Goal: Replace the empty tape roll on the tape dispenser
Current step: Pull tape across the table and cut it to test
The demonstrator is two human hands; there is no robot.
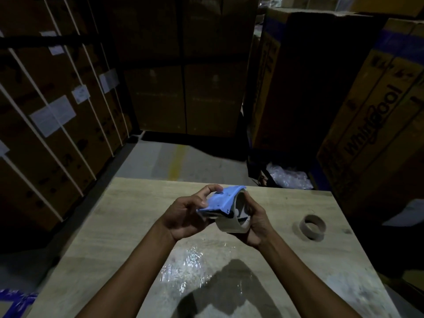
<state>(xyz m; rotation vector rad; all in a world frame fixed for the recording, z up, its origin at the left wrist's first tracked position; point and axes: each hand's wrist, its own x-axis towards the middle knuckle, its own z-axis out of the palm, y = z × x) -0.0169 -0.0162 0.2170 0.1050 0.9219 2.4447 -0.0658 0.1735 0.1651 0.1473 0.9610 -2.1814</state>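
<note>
Dim warehouse stacks of strapped cardboard boxes (57,115) walled in a pale wooden desk (128,226), with one tall box marked "Whirlpool" (376,125) standing to the right. On the desk lay one empty cardboard tape core (312,226), well apart from the hands on the right side, and one patch of crinkled clear film (190,260) near the front. One blue tape dispenser (221,200) was held above the desk, between two hands. The left hand (185,216) gripped the dispenser's blue frame, thumb and curled fingers (212,188) pinching its upper edge and side. The right hand (254,223) cupped one pale tape roll (234,222) seated at the dispenser's right end, its fingers closed around the roll's outer face and rim. Both forearms reached in from the bottom edge. A heap of clear plastic wrap (289,177) sat on the floor beyond the desk's far right corner.
</note>
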